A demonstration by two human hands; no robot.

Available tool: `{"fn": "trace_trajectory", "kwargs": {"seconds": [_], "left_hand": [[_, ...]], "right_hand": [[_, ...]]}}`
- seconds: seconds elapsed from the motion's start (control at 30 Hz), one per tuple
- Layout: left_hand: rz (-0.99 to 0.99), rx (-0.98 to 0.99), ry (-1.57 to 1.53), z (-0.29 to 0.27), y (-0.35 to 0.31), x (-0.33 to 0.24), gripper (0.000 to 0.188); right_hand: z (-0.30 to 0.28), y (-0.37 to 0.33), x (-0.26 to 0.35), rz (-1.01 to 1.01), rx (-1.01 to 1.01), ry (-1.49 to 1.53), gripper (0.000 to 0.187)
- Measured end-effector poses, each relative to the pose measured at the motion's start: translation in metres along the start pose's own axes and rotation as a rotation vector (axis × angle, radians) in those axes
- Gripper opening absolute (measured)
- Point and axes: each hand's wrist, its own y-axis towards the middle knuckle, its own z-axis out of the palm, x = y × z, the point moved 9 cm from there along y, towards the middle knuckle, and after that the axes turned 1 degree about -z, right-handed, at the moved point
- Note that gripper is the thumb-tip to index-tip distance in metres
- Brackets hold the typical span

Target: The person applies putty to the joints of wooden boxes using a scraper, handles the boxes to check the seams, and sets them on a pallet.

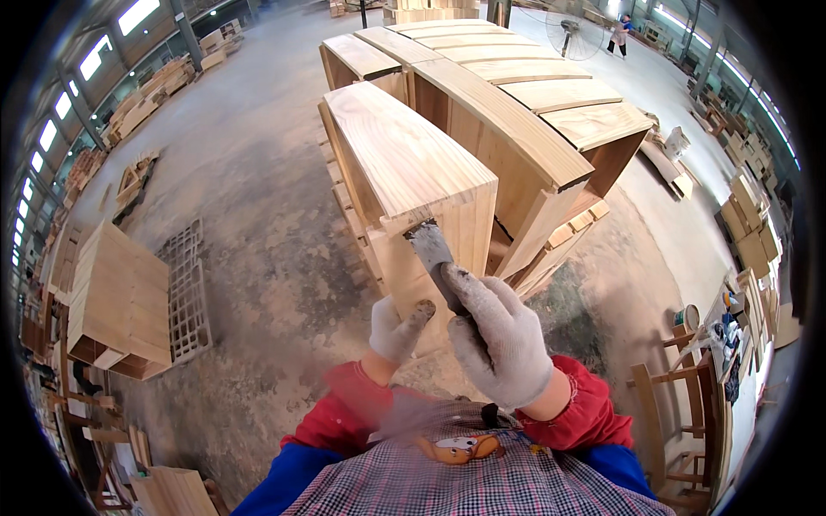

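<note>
In my gloved right hand (pixel 503 344) is a putty knife (pixel 433 249), its handle gripped with the index finger stretched along it. The blade carries dark paste and touches the near top edge of a pale wooden drawer (pixel 404 146), which stands on end. A dark smear lies at the blade's tip. Lower and to the left, my gloved left hand (pixel 398 331) is against the drawer's near side, thumb and fingers apart. Its thumb tip is stained dark; the other fingers are partly hidden. Behind the drawer stand more wooden drawers (pixel 499 112) in a row.
Slatted wooden pallets (pixel 564 236) lie under the drawers. At the left are a wooden cabinet (pixel 120 301) and a grey plastic pallet (pixel 187 292). A wooden chair (pixel 675 413) and a cluttered bench (pixel 740 361) stand at the right. Farther off are a fan (pixel 568 39) and a person (pixel 619 36).
</note>
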Motion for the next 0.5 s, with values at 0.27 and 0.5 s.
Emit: {"fn": "trace_trajectory", "kwargs": {"seconds": [0.27,0.5], "left_hand": [[0.080,0.072,-0.036,-0.005,0.005,-0.011,0.026],[0.090,0.100,-0.067,-0.007,0.004,-0.012,0.033]], "right_hand": [[0.016,0.012,0.012,0.040,-0.063,0.004,0.049],[0.024,0.016,0.016,0.074,-0.065,-0.033,0.048]]}}
